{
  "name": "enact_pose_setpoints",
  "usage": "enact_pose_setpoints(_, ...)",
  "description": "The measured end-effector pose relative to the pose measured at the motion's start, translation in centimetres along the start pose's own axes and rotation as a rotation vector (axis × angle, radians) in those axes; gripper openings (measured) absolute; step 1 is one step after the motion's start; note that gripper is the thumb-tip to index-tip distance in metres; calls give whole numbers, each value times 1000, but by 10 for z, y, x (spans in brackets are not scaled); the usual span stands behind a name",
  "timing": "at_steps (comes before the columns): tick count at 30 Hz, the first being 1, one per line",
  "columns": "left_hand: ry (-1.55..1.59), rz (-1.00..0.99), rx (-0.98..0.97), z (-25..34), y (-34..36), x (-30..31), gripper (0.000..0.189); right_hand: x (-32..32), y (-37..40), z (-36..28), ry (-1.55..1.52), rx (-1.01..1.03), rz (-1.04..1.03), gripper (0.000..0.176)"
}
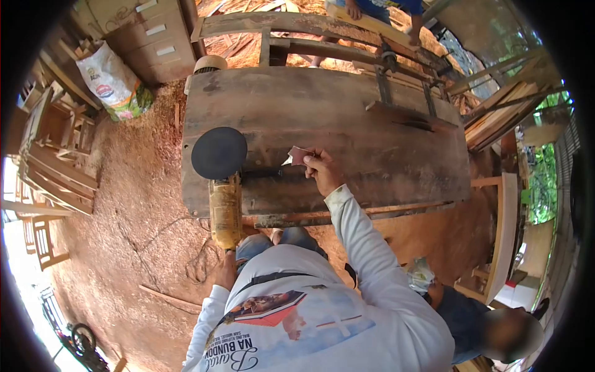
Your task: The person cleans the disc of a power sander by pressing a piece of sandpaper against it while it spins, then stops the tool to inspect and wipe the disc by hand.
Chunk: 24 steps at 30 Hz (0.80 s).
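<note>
My left hand [227, 270] is closed around the rear end of a disc sander [225, 214]. This tool has a worn yellow body, a round black disc facing up, and a black side handle that points right over the worktable [347, 105]. In my right hand [323, 172], raised over the table's near half, I pinch a small torn piece of sandpaper [301, 155]. The piece is reddish-brown with a pale, ragged left edge, and it is just right of the side handle. The fingers of my left hand are partly hidden by the tool.
A metal fitting [412, 115] stands on the table's far right. Across the table is a person in blue [375, 9]; another person [462, 319] is close on my right with a plastic bag [421, 274]. A cord [201, 263] lies on the sawdust floor, left. Stacked boards [505, 111] lean at right.
</note>
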<state>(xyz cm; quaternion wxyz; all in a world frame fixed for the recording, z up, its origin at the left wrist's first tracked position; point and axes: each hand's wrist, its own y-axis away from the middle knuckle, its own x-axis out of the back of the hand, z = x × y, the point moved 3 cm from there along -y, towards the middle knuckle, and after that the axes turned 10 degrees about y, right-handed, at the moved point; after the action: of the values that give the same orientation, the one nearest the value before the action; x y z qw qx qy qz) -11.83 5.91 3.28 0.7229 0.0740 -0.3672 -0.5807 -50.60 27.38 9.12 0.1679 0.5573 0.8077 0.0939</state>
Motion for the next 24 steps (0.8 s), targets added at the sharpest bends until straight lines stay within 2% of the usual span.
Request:
enact_pose_setpoints(1,-55,-41,42,4,1,2,37,0,4,1,0,5,-5,23)
enact_pose_setpoints(4,-55,-16,-21,16,6,7,42,3,8,8,84,0,5,27)
enact_pose_setpoints(5,-85,-67,124,23,7,8,42,5,6,11,125,-2,9,29)
enact_pose_setpoints(6,-7,-76,97,10,4,5,40,7,4,16,174,1,32,28)
enact_pose_setpoints(8,-45,-76,86,25,6,7,40,15,3,32,283,10,87,25)
enact_pose_setpoints(9,-73,-91,175,33,3,8,38,20,2,43,341,24,99,25)
enact_pose_setpoints(12,37,-97,152,48,5,10,38,25,-1,73,496,80,116,24)
enact_pose_setpoints(14,-11,-116,137,52,9,14,44,22,2,84,569,132,95,25)
enact_pose_setpoints(20,-73,-82,99,35,7,11,55,-36,6,28,846,492,83,23)
enact_pose_setpoints(24,-25,0,-20,32,8,9,53,-91,-16,-29,1031,877,72,22)
